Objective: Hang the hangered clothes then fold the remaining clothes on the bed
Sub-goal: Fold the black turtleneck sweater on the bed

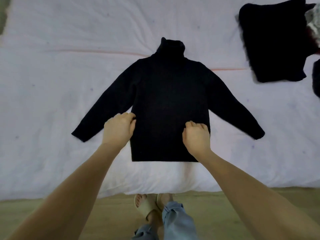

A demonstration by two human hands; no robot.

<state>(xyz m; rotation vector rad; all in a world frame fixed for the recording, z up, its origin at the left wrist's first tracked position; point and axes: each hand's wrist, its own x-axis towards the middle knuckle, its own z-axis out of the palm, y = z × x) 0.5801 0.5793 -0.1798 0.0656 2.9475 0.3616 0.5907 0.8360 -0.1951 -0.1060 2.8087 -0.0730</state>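
A black knitted turtleneck sweater (168, 108) lies spread flat on the white quilted bed (52, 66), collar pointing away from the person and hem nearest them, so its long axis runs straight out from the body. Both sleeves splay outward and down, one to each side of the sweater's trunk.

The left hand (119, 128) sits at the sweater's left edge, just where the left sleeve (102, 113) meets the trunk; its fingers curl in and look to be pinching the knit at that side seam, though the dark fabric hides exactly how much is taken up. The right hand (195, 135) rests on the trunk, inside the sweater's right edge, fingers loosely bent with the tips on the cloth rather than wrapped round any of it.

By my reading the folding stage is under way and this sweater is not yet folded. The left sleeve lies outward from the left grip, so that hand is the nearer one to carry the sleeve and side across the trunk, along a fold line parallel to the long axis. The right sleeve (237, 108) lies beyond the right hand, outward from the trunk.

Beyond the sweater's right shoulder, well apart, a dark folded garment (271, 42) lies on the bed.
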